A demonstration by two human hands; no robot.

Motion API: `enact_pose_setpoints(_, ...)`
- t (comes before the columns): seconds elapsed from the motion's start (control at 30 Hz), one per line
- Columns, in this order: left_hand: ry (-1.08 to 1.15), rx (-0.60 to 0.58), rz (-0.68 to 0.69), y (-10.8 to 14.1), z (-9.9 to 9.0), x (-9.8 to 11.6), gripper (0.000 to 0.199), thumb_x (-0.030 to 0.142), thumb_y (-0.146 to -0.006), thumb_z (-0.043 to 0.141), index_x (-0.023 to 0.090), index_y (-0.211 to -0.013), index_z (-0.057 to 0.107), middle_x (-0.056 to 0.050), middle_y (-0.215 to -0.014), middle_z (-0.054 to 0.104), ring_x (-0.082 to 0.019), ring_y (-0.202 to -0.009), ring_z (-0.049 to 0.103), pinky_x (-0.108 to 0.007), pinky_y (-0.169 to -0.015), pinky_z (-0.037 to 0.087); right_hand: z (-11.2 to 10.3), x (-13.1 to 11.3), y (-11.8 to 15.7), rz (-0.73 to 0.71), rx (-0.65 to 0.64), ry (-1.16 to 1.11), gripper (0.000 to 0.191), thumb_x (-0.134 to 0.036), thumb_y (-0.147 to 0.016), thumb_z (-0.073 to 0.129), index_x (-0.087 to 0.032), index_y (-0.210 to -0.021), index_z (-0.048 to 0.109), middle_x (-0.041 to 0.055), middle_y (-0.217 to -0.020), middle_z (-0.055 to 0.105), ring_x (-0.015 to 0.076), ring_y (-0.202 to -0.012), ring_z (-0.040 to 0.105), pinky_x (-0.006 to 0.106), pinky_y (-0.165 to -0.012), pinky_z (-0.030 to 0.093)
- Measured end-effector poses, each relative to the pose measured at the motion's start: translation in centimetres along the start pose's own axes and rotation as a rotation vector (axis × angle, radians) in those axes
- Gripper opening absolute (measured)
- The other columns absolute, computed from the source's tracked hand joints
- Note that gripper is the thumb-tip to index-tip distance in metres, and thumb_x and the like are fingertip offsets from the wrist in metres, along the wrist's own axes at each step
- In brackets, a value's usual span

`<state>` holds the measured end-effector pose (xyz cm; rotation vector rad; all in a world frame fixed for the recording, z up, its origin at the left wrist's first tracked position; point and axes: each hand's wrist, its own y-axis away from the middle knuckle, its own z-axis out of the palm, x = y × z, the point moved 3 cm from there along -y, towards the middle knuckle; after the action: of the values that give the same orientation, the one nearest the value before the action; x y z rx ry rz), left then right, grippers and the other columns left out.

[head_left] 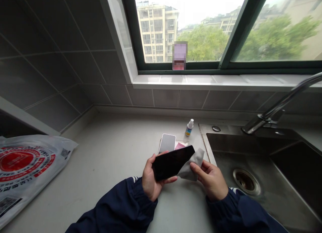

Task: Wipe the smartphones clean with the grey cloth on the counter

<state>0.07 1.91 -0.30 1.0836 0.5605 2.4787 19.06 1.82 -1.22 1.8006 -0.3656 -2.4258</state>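
Note:
My left hand (152, 181) grips a black smartphone (171, 162) by its left end, with the dark screen facing up. Between the thumb and fingers of my right hand (212, 179) is a grey cleaning cloth (192, 167) with a zigzag edge. The cloth overlaps the phone's right end. On the counter behind the black phone lies a second phone (168, 142) with a light rim. A pink item (179, 146) beside it is partly hidden by the black phone. Farther back stands a small white spray bottle (189, 128) with a blue and yellow label.
On the right is a steel sink (226, 155) with a drain (246, 181) and a chrome faucet (274, 107). A white plastic bag (50, 159) with red print lies at the left on the pale counter (113, 145). A window is above the tiled wall.

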Motion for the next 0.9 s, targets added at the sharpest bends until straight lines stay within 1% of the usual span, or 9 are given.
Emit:
enact_pose_setpoints(0.17,-0.092,-0.170,-0.255,0.1,0.1,-1.8,0.064,0.060,-0.085,0.043,0.012,-0.124,0.058,-0.017,-0.102,0.069,-0.036,-0.092,0.068,-0.036,-0.054,0.058,-1.4,-0.1,-0.9,-0.014,0.088,-0.083,0.047,-0.042,-0.061,0.086,-0.019,-0.100,0.073,0.0071,-0.097,0.075,0.0273,-0.088,0.071,0.032,-0.071,0.058)
enact_pose_setpoints(0.23,-0.129,-0.273,-0.336,0.3,0.2,-2.5,0.066,0.063,-0.085,0.041,0.012,-0.125,0.057,-0.018,-0.107,0.067,-0.039,-0.093,0.068,-0.033,-0.050,0.057,-1.8,-0.2,-1.2,-0.015,0.113,-0.103,0.044,-0.040,-0.062,0.086,-0.020,-0.099,0.073,0.0059,-0.096,0.076,0.0248,-0.087,0.071,0.028,-0.069,0.057)
enact_pose_setpoints(0.37,-0.148,-0.453,-0.373,0.4,0.5,-3.0,0.069,0.066,-0.088,0.031,0.016,-0.130,0.052,-0.021,-0.125,0.058,-0.034,-0.088,0.070,-0.034,-0.050,0.058,-1.9,-0.2,-1.2,-0.012,0.120,-0.122,0.043,-0.039,-0.063,0.085,-0.020,-0.100,0.072,0.0058,-0.096,0.075,0.0236,-0.086,0.070,0.027,-0.068,0.057)
enact_pose_setpoints(0.47,-0.129,-0.546,-0.365,0.4,0.5,-3.3,0.072,0.070,-0.087,0.021,0.022,-0.136,0.045,-0.021,-0.126,0.057,-0.031,-0.083,0.071,-0.038,-0.052,0.059,-1.1,0.3,-0.7,0.005,0.085,-0.113,0.042,-0.041,-0.063,0.085,-0.018,-0.096,0.072,0.0071,-0.087,0.075,0.0253,-0.074,0.070,0.029,-0.055,0.055)
enact_pose_setpoints(0.57,-0.146,-0.574,-0.323,0.3,0.5,-3.7,0.069,0.070,-0.087,0.020,0.028,-0.138,0.038,-0.019,-0.123,0.058,-0.032,-0.081,0.071,-0.041,-0.053,0.058,-0.1,0.9,0.0,0.029,0.035,-0.090,0.037,-0.044,-0.063,0.083,-0.016,-0.086,0.073,0.0068,-0.075,0.074,0.0237,-0.061,0.068,0.028,-0.047,0.051)
enact_pose_setpoints(0.67,-0.152,-0.583,-0.323,0.4,0.5,-3.9,0.068,0.071,-0.086,0.019,0.030,-0.138,0.034,-0.018,-0.121,0.059,-0.034,-0.079,0.071,-0.042,-0.052,0.058,0.4,1.2,0.5,0.038,-0.007,-0.071,0.038,-0.045,-0.064,0.083,-0.017,-0.087,0.073,0.0073,-0.081,0.075,0.0245,-0.071,0.070,0.029,-0.059,0.054)
enact_pose_setpoints(0.8,-0.108,-0.570,-0.301,0.3,0.5,-3.6,0.066,0.071,-0.086,0.018,0.036,-0.141,0.028,-0.016,-0.125,0.057,-0.030,-0.074,0.071,-0.043,-0.054,0.057,0.8,1.4,0.9,0.062,-0.091,-0.030,0.041,-0.045,-0.067,0.082,-0.015,-0.092,0.072,0.0112,-0.092,0.075,0.0264,-0.084,0.070,0.033,-0.076,0.055)
enact_pose_setpoints(0.83,-0.104,-0.574,-0.301,0.2,0.5,-3.6,0.066,0.072,-0.086,0.017,0.036,-0.141,0.027,-0.016,-0.125,0.057,-0.030,-0.073,0.071,-0.043,-0.055,0.056,0.8,1.4,1.0,0.065,-0.109,-0.017,0.041,-0.045,-0.068,0.081,-0.014,-0.093,0.072,0.0117,-0.093,0.075,0.0261,-0.086,0.070,0.033,-0.077,0.054)
enact_pose_setpoints(0.9,-0.110,-0.609,-0.352,0.2,0.3,-3.7,0.074,0.075,-0.083,0.015,0.032,-0.141,0.031,-0.017,-0.122,0.059,-0.030,-0.074,0.071,-0.044,-0.057,0.056,0.9,1.3,1.2,0.070,-0.134,0.011,0.040,-0.045,-0.070,0.080,-0.013,-0.093,0.072,0.0109,-0.088,0.075,0.0239,-0.076,0.070,0.030,-0.069,0.055)
